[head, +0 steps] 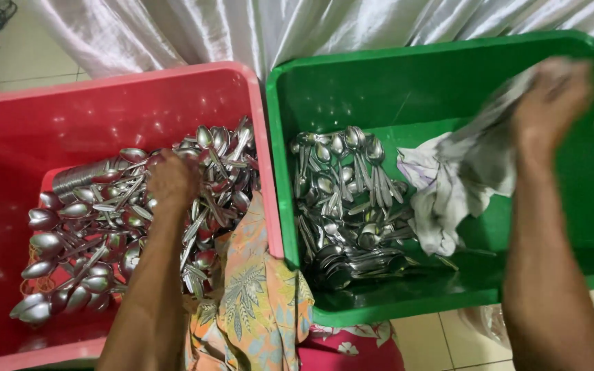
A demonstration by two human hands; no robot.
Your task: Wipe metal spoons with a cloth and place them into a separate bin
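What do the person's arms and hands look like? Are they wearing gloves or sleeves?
No gloves and no sleeves show. Both forearms are bare up to the picture's edge. The left hand and the right hand are bare too, with no watch, ring or bracelet in view. The right hand looks blurred.

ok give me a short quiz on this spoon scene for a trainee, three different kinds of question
1. True or false: the left hand is down among the spoons in the red crate.
2. Multiple choice: what does the right hand grip? A) a ladle B) a pale cloth C) a plate
3. Fill in: the smaller heap of spoons lies in the ______ crate.

Key
1. True; the hand rests on the pile in the red crate.
2. B; the cloth hangs from the hand over the green crate.
3. Green; those spoons lie at its left side, beside the cloth.
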